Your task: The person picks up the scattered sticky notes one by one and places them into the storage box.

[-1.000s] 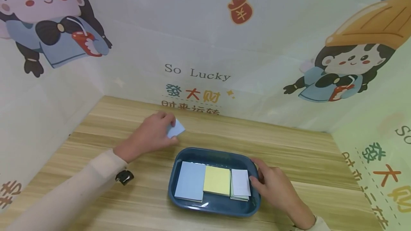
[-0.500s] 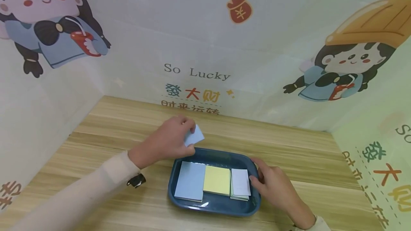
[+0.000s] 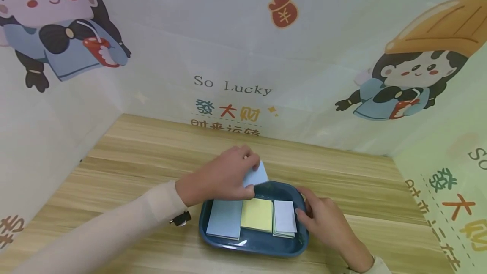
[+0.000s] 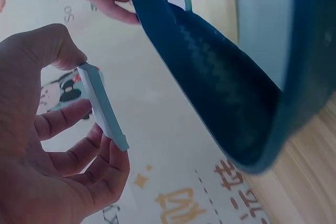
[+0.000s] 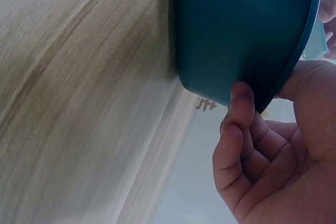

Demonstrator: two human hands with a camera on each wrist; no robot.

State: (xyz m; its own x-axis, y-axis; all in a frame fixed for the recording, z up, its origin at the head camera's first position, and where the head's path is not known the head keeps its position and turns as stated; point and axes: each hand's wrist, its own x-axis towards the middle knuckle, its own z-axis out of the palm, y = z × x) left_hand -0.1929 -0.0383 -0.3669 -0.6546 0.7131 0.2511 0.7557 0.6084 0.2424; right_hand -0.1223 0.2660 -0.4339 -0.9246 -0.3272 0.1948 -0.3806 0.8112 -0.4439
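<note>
A small pale-blue pad of sticky notes (image 3: 256,176) is pinched in the left hand (image 3: 222,176), fingers (image 4: 79,156) clasping its edges, above the far rim of a dark-blue oval plastic tray (image 3: 262,246). The right hand (image 3: 323,221) grips the tray's right rim on the wooden bench (image 3: 125,155). Released here, the pad could strike the rim and land outside.

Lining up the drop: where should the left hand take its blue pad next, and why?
Probably lower it into the tray. The left hand pinches the blue pad just above the tray's far rim, while the right hand steadies the tray's right edge.
</note>
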